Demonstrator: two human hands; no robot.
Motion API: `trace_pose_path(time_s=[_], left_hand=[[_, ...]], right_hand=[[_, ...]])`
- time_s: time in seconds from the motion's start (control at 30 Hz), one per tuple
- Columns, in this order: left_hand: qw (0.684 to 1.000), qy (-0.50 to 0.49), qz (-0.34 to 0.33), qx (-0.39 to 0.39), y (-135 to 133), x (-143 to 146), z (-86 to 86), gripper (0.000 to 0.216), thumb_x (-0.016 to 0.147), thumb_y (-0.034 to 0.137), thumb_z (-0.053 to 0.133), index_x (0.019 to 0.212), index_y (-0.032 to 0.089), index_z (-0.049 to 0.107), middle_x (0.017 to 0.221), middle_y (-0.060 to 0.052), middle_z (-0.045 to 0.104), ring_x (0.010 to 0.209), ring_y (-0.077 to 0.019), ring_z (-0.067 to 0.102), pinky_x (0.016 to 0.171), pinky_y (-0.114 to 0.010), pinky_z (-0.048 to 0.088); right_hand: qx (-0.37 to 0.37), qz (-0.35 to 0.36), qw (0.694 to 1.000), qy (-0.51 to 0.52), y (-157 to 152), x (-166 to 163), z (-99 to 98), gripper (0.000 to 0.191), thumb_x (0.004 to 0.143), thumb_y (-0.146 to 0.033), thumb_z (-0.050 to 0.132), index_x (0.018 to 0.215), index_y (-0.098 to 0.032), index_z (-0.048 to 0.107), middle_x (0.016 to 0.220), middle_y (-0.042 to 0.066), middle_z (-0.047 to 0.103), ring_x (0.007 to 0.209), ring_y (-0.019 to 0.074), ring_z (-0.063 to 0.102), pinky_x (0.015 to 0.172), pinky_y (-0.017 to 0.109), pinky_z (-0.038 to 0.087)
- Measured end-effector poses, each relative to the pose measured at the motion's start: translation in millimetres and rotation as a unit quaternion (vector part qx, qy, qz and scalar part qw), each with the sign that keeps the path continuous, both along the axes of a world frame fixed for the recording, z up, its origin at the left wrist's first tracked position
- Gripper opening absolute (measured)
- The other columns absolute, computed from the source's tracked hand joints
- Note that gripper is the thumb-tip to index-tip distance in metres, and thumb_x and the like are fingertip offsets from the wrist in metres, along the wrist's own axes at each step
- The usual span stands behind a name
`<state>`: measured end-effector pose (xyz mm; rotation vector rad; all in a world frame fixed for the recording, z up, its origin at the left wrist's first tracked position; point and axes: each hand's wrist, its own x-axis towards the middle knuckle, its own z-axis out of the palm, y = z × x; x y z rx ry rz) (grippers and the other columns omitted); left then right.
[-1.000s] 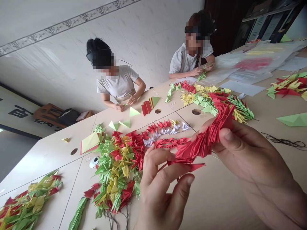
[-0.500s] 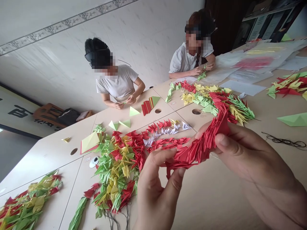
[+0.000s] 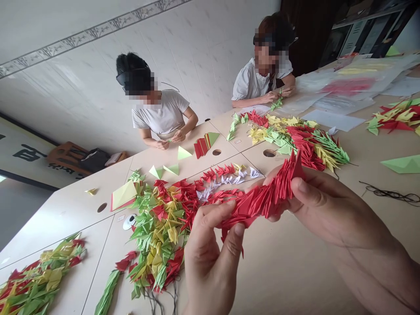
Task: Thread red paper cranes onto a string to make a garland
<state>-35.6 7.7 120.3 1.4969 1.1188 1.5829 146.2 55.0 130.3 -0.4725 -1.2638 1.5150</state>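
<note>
A thick strand of red folded paper cranes (image 3: 262, 199), packed tightly together, is stretched between my two hands above the table. My left hand (image 3: 213, 258) pinches its lower left end between thumb and fingers. At the upper right end, my right hand (image 3: 323, 203) holds the strand with the thumb on top and the fingers behind it. Some red points hang down near my left thumb. Just beyond my left hand lies a heap of green, yellow and red paper cranes (image 3: 160, 236). Red crane strings (image 3: 226, 196) and a white crane string (image 3: 223, 181) lie behind the strand.
Two people sit across the table (image 3: 278, 271), their hands on small green paper pieces. Another crane pile (image 3: 295, 138) lies toward the back, and one more (image 3: 39, 275) at front left. Black cord (image 3: 393, 194) lies at right. Folded paper sheets (image 3: 124, 194) and plastic bags (image 3: 348, 83) are around.
Both hands have shifted slightly left with the red crane strand. The strand is a little straighter, and its right end sits slightly further left. The other people have hardly moved.
</note>
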Motion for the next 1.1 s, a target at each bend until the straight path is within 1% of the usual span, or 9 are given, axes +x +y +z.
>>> trace_pose_path(time_s=[0.1, 0.17, 0.4, 0.47, 0.57, 0.7, 0.8, 0.9, 1.1], left_hand=[[0.999, 0.008, 0.041, 0.009, 0.3, 3.3, 2.1, 0.026, 0.085, 0.015, 0.069, 0.107, 0.029, 0.073, 0.098, -0.002, 0.065, 0.088, -0.0125, 0.061, 0.065, -0.017, 0.053], [0.998, 0.007, 0.055, 0.01, 0.7, 4.8, 2.6, 0.025, 0.085, 0.015, 0.069, 0.105, 0.029, 0.073, 0.097, -0.002, 0.065, 0.087, -0.012, 0.061, 0.065, -0.017, 0.053], [0.998, 0.007, 0.065, 0.021, 1.2, 2.2, -0.6, 0.024, 0.087, 0.015, 0.066, 0.105, 0.03, 0.071, 0.096, 0.0, 0.064, 0.086, -0.0118, 0.061, 0.072, -0.022, 0.053], [0.998, 0.027, 0.051, 0.033, 1.4, -1.4, -2.6, 0.026, 0.088, 0.013, 0.065, 0.107, 0.031, 0.07, 0.097, 0.0, 0.063, 0.086, -0.0118, 0.061, 0.076, -0.024, 0.053], [0.996, 0.058, 0.039, 0.055, 2.0, -6.3, -5.1, 0.031, 0.088, 0.01, 0.063, 0.111, 0.031, 0.068, 0.1, 0.0, 0.061, 0.088, -0.0119, 0.06, 0.076, -0.024, 0.054], [0.993, 0.075, 0.049, 0.078, 1.9, -7.8, -6.4, 0.035, 0.087, 0.007, 0.062, 0.112, 0.031, 0.067, 0.101, 0.0, 0.06, 0.089, -0.0126, 0.06, 0.078, -0.025, 0.055], [0.993, 0.076, 0.053, 0.077, 1.5, -7.4, -6.7, 0.037, 0.087, 0.006, 0.062, 0.113, 0.031, 0.067, 0.102, 0.0, 0.06, 0.09, -0.0134, 0.061, 0.08, -0.027, 0.055], [0.994, 0.072, 0.055, 0.063, 1.7, -7.8, -7.0, 0.036, 0.086, 0.008, 0.064, 0.113, 0.031, 0.067, 0.103, -0.001, 0.062, 0.092, -0.0147, 0.063, 0.08, -0.029, 0.056], [0.997, 0.057, 0.042, 0.027, 2.2, -9.0, -6.2, 0.036, 0.083, 0.011, 0.07, 0.113, 0.03, 0.068, 0.105, -0.003, 0.066, 0.093, -0.0174, 0.065, 0.081, -0.031, 0.057]], right_hand=[[0.005, 0.003, 1.0, -0.004, 0.6, 1.9, -1.6, 0.02, 0.095, -0.041, 0.057, 0.106, -0.036, 0.072, 0.102, -0.001, 0.071, 0.08, 0.0104, 0.067, 0.068, 0.017, 0.059], [0.008, 0.003, 1.0, -0.012, 0.7, 2.8, -1.7, 0.02, 0.095, -0.042, 0.058, 0.107, -0.036, 0.072, 0.105, -0.001, 0.071, 0.081, 0.0105, 0.067, 0.071, 0.018, 0.06], [0.004, 0.013, 1.0, -0.02, -2.7, 3.4, -0.4, 0.023, 0.095, -0.043, 0.057, 0.111, -0.034, 0.072, 0.112, 0.001, 0.071, 0.098, 0.0152, 0.068, 0.082, 0.023, 0.06], [-0.005, 0.017, 1.0, -0.013, -3.3, 2.4, -0.3, 0.023, 0.095, -0.042, 0.058, 0.111, -0.034, 0.072, 0.112, 0.001, 0.071, 0.095, 0.0139, 0.068, 0.08, 0.022, 0.061], [-0.032, 0.031, 0.999, 0.02, -1.9, -0.5, 0.5, 0.02, 0.094, -0.04, 0.059, 0.107, -0.033, 0.074, 0.106, 0.0, 0.073, 0.083, 0.0105, 0.069, 0.07, 0.018, 0.062], [-0.095, 0.082, 0.989, 0.084, 3.2, -5.3, 1.7, 0.019, 0.095, -0.036, 0.059, 0.103, -0.03, 0.075, 0.095, 0.0, 0.075, 0.076, 0.0092, 0.069, 0.065, 0.018, 0.063], [-0.125, 0.096, 0.982, 0.103, 5.7, -8.5, 1.4, 0.021, 0.094, -0.037, 0.06, 0.101, -0.026, 0.076, 0.094, 0.002, 0.076, 0.074, 0.0096, 0.069, 0.063, 0.019, 0.064], [-0.126, 0.089, 0.982, 0.104, 5.6, -10.7, 0.8, 0.022, 0.094, -0.038, 0.06, 0.101, -0.024, 0.076, 0.096, 0.003, 0.076, 0.076, 0.0102, 0.07, 0.062, 0.018, 0.064], [-0.081, 0.056, 0.992, 0.078, 1.4, -9.2, 0.7, 0.019, 0.094, -0.038, 0.061, 0.101, -0.029, 0.075, 0.093, 0.0, 0.075, 0.075, 0.0095, 0.069, 0.067, 0.018, 0.063]])
